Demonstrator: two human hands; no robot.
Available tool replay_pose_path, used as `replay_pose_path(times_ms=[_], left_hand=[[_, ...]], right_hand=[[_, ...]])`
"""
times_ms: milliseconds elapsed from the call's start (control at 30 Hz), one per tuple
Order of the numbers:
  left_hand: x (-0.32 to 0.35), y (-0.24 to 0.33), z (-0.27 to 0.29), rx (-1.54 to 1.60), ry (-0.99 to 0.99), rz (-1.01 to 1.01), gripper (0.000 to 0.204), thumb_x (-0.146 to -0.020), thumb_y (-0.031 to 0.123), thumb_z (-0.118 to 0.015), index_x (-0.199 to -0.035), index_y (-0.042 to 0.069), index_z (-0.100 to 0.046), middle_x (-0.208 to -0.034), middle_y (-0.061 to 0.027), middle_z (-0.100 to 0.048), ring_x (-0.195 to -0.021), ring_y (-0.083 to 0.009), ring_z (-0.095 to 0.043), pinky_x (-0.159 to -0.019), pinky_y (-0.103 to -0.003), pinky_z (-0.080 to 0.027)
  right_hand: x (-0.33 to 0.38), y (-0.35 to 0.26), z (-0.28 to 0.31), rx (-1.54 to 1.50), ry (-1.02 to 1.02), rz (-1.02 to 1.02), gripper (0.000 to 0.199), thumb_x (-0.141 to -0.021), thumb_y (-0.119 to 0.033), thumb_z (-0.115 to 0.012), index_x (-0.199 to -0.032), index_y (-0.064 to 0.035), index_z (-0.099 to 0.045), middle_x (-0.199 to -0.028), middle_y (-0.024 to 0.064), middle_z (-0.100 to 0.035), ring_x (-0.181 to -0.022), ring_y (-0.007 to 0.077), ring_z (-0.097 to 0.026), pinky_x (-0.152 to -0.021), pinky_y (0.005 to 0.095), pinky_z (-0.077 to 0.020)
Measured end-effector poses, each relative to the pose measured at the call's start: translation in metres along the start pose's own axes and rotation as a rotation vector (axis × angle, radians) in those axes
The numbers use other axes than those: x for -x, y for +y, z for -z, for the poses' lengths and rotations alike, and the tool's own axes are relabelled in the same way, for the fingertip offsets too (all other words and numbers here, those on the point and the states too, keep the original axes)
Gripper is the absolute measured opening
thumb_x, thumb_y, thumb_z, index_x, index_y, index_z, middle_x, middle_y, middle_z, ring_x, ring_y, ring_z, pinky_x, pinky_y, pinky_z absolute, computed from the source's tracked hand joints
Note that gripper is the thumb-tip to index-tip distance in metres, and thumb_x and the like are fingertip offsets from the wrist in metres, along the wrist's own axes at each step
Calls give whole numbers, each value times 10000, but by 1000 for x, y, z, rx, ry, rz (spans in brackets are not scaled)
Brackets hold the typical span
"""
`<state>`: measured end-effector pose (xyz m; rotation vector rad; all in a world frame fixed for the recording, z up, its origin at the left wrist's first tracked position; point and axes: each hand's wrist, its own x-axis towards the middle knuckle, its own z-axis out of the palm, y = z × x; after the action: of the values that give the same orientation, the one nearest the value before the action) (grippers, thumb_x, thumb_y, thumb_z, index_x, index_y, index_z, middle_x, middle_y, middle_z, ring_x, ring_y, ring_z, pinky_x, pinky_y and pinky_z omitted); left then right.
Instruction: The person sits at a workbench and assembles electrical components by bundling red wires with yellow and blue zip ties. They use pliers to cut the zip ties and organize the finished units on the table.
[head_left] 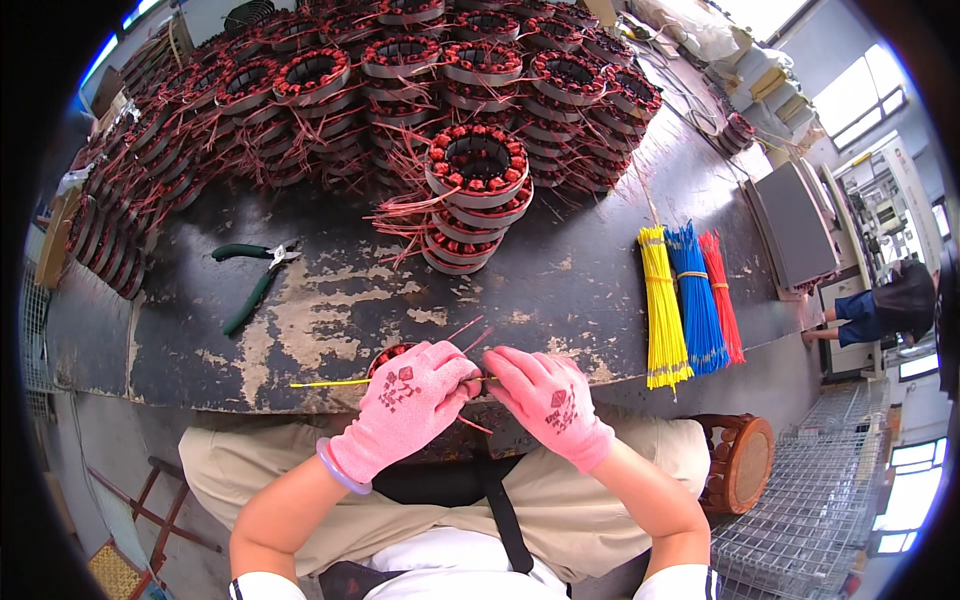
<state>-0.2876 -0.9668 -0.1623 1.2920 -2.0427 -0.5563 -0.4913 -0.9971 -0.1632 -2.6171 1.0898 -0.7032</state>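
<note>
My left hand (405,405), in a pink glove, is closed in a pinch at the table's front edge. A thin yellow wire (330,384) runs out from beneath it to the left. My right hand (545,400), gloved alike, pinches close beside the left, and a short bit of thin wire shows between the fingertips. Which wire each fingertip grips is partly hidden. Under the left hand peeks the rim of a stator (388,357) with red windings. Thin reddish lead wires (468,327) stick up past the fingers.
Stacked stators (478,165) fill the far side, with one stack standing nearer in the middle. Green-handled cutters (258,285) lie at left. Bundles of yellow wires (660,310), blue wires (697,300) and red wires (720,300) lie at right. A wooden stool (735,462) and wire-mesh cage (800,490) stand below.
</note>
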Motion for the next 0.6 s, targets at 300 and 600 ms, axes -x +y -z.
replay_pose_path(times_ms=[300,600], left_hand=[[2,-2,0,12,-12,-2,153,-776,89,-699,-923,84,-657,-910,-66,-635,-841,-287,-639,-719,-393,-527],[-1,2,2,-31,-28,-51,143,-779,109,-720,-904,88,-654,-906,-57,-633,-836,-278,-640,-704,-388,-526]], right_hand=[[3,5,16,-608,-313,-360,150,-923,-180,-602,-985,-48,-634,-883,80,-660,-800,231,-648,-700,346,-505],[-15,8,10,-1054,-587,-871,265,-974,-286,-570,-1003,-34,-649,-804,4,-631,-692,83,-569,-622,248,-470]])
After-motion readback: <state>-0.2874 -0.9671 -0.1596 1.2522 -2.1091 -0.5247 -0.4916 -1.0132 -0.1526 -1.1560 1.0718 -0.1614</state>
